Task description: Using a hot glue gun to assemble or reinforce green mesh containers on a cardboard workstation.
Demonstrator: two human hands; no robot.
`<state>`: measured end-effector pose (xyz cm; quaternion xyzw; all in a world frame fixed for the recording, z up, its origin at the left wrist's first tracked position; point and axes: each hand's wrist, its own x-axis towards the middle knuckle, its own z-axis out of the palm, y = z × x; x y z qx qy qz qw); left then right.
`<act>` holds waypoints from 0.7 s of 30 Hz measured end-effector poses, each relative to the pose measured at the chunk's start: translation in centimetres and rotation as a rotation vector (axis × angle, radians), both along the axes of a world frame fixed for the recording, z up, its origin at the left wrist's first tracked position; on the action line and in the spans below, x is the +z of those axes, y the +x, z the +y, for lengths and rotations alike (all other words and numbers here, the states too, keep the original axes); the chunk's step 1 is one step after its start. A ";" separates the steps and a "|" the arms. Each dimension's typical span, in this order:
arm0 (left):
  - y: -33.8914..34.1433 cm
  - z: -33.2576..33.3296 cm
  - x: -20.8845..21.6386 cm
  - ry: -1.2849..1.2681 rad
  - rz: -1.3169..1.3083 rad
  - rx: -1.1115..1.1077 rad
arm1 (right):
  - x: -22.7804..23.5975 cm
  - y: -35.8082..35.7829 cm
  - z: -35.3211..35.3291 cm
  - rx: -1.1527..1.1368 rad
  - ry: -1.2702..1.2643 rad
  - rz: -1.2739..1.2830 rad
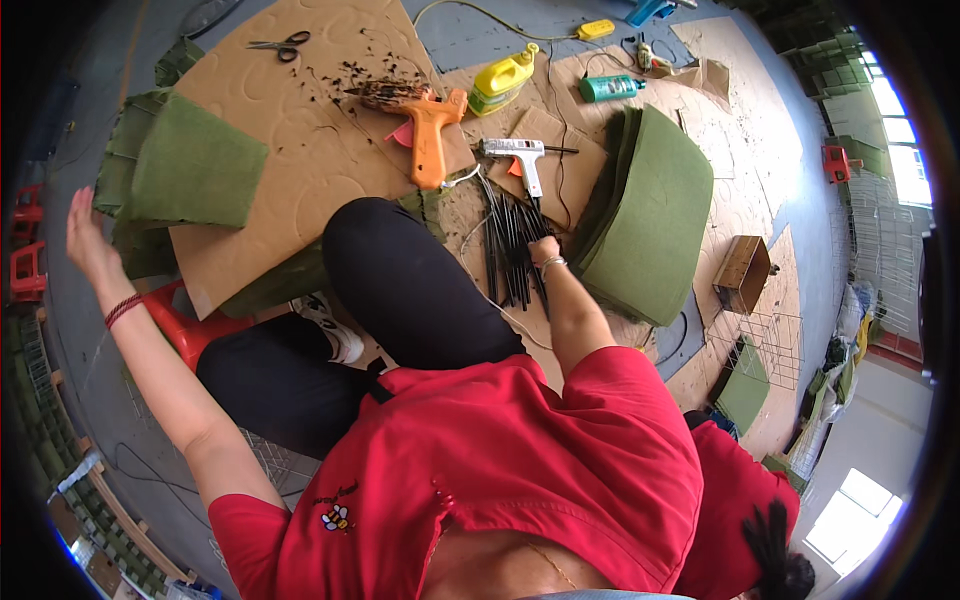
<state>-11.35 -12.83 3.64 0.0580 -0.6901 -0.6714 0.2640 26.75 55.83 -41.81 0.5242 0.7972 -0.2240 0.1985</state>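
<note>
My left hand (pixel 88 236) is open, its fingers stretched out, beside the outer edge of a stack of green fabric panels (pixel 196 160) at the left. My right hand (pixel 545 250) is closed at the right side of a bundle of black glue sticks (pixel 510 245); its fingertips are partly hidden. Just beyond lies a white glue gun (pixel 522 160) with a black stick in its back end. An orange glue gun (pixel 428 135), its front crusted with dark residue, lies on the cardboard (pixel 300 130). Right of my right hand is a larger stack of green panels (pixel 650 220).
Scissors (pixel 282 45) lie on the cardboard, far left. Behind the glue guns are a yellow jug (pixel 503 80) and a green bottle (pixel 611 88), with cords across the floor. A wooden box (pixel 744 273) stands at the right. Another person in red (pixel 735 510) is close behind.
</note>
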 end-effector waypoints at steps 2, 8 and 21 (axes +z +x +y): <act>3.6 -1.7 2.1 -0.089 0.063 0.061 | 0.5 -0.9 -6.8 0.140 -0.080 -0.026; 10.5 3.9 3.8 -0.373 0.200 0.283 | 1.2 1.5 -8.9 0.183 -0.070 -0.047; 11.4 35.6 -5.8 -1.410 -0.402 -0.822 | 28.8 -13.1 -9.2 0.592 0.071 1.129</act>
